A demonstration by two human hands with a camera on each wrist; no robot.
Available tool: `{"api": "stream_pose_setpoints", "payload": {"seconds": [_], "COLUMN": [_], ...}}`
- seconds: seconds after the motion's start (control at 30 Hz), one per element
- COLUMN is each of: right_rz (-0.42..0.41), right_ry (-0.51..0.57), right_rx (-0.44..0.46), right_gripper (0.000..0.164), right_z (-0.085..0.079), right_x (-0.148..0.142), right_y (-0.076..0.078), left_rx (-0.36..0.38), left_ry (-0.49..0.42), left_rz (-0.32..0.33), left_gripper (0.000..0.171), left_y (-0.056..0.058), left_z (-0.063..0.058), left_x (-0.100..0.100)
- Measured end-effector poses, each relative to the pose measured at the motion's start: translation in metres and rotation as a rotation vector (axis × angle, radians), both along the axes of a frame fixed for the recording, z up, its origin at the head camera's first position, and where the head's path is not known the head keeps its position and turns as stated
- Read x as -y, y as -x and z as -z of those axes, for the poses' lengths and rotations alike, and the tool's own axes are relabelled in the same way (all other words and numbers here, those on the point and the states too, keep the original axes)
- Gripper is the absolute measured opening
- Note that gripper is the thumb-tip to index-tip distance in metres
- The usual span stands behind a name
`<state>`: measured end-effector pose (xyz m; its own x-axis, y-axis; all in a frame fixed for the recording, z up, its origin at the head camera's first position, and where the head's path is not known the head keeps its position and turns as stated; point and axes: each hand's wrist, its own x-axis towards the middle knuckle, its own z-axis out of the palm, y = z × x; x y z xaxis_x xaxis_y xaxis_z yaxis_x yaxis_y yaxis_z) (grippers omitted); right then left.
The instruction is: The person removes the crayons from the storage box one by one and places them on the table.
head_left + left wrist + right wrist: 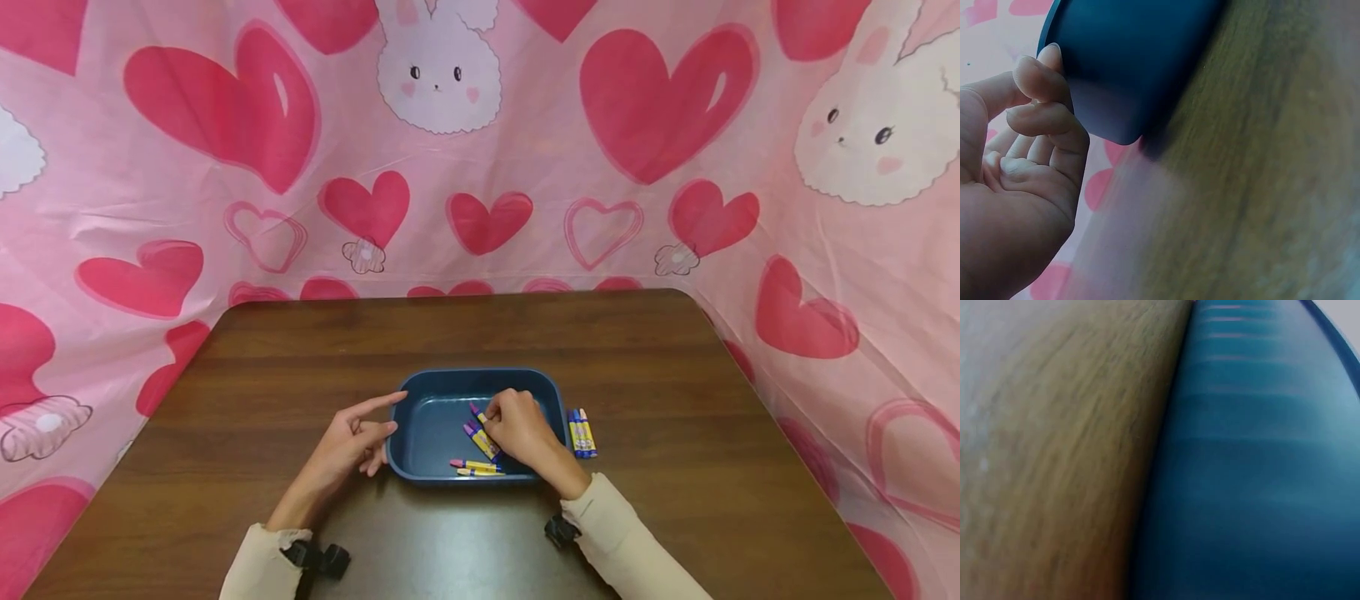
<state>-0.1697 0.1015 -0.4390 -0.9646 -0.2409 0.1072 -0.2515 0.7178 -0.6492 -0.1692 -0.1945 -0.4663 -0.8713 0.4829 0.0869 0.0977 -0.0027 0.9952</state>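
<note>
A dark blue rectangular tray [420, 481] with rounded corners rests on the table. My right hand [519, 427] reaches into its right half, the fingertips pinching a purple-tipped crayon [477, 412]. Close below lie purple crayons in yellow wrappers [482, 442], side by side and slanted. Along the near wall are a pink-tipped crayon [474, 465] and a yellowish one [478, 472]. My left hand [347, 442] is at the tray's left side, index finger stretched to the rim and thumb beside it. In the left wrist view its fingertips meet the tray's edge [1129, 69].
Several crayons [582, 433] in yellow wrappers lie together on the brown wooden table [315, 350], just right of the tray. A pink cloth with hearts and rabbits [540, 150] hangs behind the table and along its sides. Both wrists carry small black cameras [561, 530].
</note>
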Motion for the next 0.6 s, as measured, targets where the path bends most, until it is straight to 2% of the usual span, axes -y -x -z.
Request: {"api": "stream_pose_setpoints", "payload": {"seconds": [0.27, 0.6], "right_rz": [0.025, 0.051], "right_ry": [0.054, 0.061], "right_rx": [-0.012, -0.047], "right_gripper": [0.004, 0.004], "right_z": [-0.0014, -0.0025], "right_x": [-0.0021, -0.0017], "right_y": [0.0005, 0.0002], "left_rx": [-0.001, 0.019], "left_ry": [0.004, -0.016], "left_rz": [-0.004, -0.004], "left_gripper": [0.048, 0.049], "left_y": [-0.0012, -0.0021], "left_z": [0.0001, 0.0009], "left_x": [-0.0011, -0.0024]}}
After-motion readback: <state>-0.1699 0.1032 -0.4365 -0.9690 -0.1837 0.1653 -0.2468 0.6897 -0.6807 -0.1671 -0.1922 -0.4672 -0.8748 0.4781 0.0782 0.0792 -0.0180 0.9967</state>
